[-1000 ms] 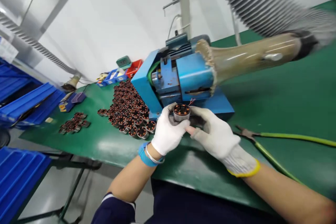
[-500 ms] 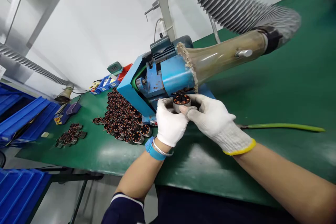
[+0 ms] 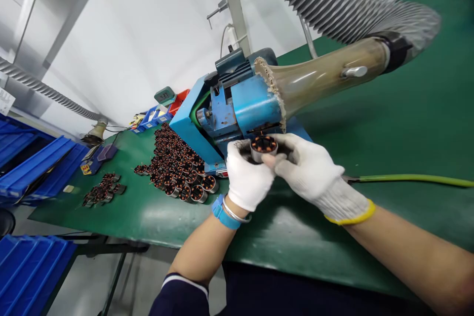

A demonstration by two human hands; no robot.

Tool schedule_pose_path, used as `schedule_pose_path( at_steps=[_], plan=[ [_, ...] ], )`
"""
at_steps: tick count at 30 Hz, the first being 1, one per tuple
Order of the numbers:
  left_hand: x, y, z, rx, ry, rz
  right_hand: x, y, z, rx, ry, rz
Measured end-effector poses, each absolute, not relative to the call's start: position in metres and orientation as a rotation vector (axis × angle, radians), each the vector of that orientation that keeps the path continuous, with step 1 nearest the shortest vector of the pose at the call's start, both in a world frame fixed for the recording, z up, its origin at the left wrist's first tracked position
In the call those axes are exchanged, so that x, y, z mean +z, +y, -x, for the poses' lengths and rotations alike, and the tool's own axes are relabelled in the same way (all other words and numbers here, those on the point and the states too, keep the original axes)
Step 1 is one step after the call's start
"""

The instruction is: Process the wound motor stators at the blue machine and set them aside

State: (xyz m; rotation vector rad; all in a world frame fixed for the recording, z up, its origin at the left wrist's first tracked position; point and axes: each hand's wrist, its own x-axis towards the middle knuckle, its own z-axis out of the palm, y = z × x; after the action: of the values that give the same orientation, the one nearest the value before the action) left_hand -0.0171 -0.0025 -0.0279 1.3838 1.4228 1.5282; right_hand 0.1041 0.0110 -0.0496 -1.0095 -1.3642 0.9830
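Between my two gloved hands is a motor stator (image 3: 263,148), a short metal ring with copper windings showing in its open top. My left hand (image 3: 248,177) wraps around its left side, closed. From the right, my right hand (image 3: 309,165) grips it, with the bare thumb tip against the front of the ring. Both gloves are white. Right behind the stator stands a blue belt-driven machine (image 3: 257,106); whether the stator touches it I cannot tell. Left of the machine, many similar stators (image 3: 181,173) crowd the green table (image 3: 159,222).
A clear duct (image 3: 326,76) runs from the machine to a grey corrugated hose (image 3: 344,5). Green-handled pliers (image 3: 407,178) lie to the right. A smaller stator group (image 3: 103,190) sits at the left. Blue trays (image 3: 37,165) are stacked beyond the table's left end.
The view has shifted slightly, so everything sits a little further right. The stator appears slightly lower against the machine and tilted a bit. Both hands keep their grip on it.
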Motion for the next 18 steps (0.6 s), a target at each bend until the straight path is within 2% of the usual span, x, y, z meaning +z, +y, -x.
schedule_pose_path(
  at_steps=[4,10,18],
  plan=[
    [-0.039,-0.016,0.025,1.578,1.465,-1.608,-0.048,-0.002,-0.111,0.974,-1.532,0.867],
    [-0.051,-0.010,0.028,1.682,1.591,-1.731,-0.062,-0.008,-0.106,0.924,-1.526,0.894],
    [-0.049,-0.014,0.034,1.480,1.491,-1.956,-0.049,-0.008,-0.112,0.752,-1.478,1.102]
  ],
)
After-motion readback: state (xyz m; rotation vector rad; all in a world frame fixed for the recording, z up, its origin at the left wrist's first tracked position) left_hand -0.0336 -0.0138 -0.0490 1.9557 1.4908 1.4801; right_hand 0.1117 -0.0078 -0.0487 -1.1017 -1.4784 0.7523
